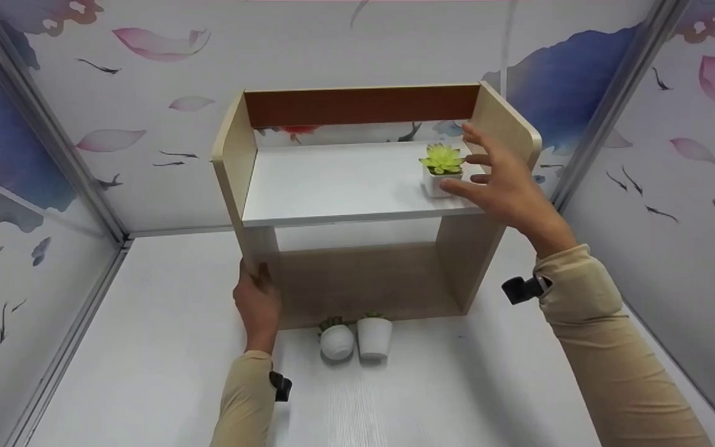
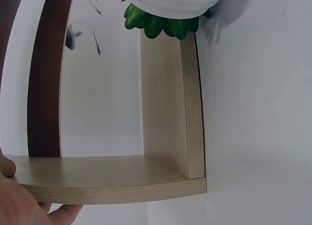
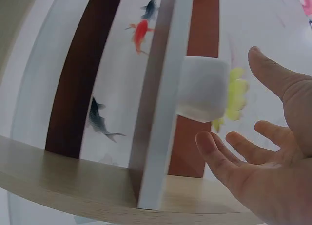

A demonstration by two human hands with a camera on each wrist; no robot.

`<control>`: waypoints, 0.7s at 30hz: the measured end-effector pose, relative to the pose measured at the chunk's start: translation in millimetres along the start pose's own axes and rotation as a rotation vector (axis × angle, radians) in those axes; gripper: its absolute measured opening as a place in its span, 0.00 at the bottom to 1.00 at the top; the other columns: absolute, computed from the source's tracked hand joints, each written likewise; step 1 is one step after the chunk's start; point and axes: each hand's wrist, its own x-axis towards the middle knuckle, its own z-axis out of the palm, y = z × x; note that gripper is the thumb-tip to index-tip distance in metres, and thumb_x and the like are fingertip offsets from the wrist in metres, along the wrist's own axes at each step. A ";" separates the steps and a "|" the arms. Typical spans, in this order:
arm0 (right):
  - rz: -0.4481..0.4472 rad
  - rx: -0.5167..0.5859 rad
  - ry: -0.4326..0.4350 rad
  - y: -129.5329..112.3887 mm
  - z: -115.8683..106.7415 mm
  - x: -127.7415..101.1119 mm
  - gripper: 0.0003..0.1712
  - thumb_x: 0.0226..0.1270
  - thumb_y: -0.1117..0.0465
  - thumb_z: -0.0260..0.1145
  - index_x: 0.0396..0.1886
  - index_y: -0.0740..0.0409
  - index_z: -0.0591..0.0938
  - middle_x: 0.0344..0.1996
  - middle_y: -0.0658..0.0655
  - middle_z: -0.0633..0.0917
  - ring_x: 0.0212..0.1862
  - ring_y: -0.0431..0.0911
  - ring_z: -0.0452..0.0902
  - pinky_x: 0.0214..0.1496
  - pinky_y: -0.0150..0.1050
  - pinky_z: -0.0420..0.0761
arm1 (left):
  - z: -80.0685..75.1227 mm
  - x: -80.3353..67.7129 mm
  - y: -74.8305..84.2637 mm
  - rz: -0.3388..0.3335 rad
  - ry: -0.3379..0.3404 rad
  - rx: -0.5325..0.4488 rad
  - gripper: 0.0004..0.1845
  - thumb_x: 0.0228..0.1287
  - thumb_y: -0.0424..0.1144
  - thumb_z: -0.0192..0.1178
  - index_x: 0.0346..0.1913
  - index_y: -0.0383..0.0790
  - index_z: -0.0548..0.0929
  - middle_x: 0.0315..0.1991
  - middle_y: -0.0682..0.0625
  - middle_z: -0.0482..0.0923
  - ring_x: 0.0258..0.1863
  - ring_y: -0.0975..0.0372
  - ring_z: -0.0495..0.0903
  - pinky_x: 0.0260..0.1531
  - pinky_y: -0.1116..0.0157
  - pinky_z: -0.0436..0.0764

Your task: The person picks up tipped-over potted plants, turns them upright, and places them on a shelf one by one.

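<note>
Standing on the white tabletop (image 1: pixel 146 347) is a wooden shelf (image 1: pixel 357 180); my left hand (image 1: pixel 258 304) grips its lower left side panel. My right hand (image 1: pixel 506 186) hovers open, fingers spread, just beside a small potted succulent (image 1: pixel 441 169) on the shelf's white board. Two white pots (image 1: pixel 357 338) lie at the shelf's foot.

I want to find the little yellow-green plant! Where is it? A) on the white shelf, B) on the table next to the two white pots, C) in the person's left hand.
A: the yellow-green plant in its white pot sits on the white shelf, by the open right hand; the left hand grips the shelf unit's side panel.
</note>
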 end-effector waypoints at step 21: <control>-0.161 0.007 0.093 -39.0 -0.5 -37.4 0.51 0.63 0.59 0.78 0.81 0.45 0.61 0.76 0.54 0.66 0.73 0.55 0.68 0.69 0.57 0.74 | -0.1 -1.0 2.4 0.005 -0.005 -0.019 0.23 0.82 0.34 0.49 0.74 0.34 0.67 0.71 0.37 0.72 0.70 0.48 0.73 0.66 0.49 0.75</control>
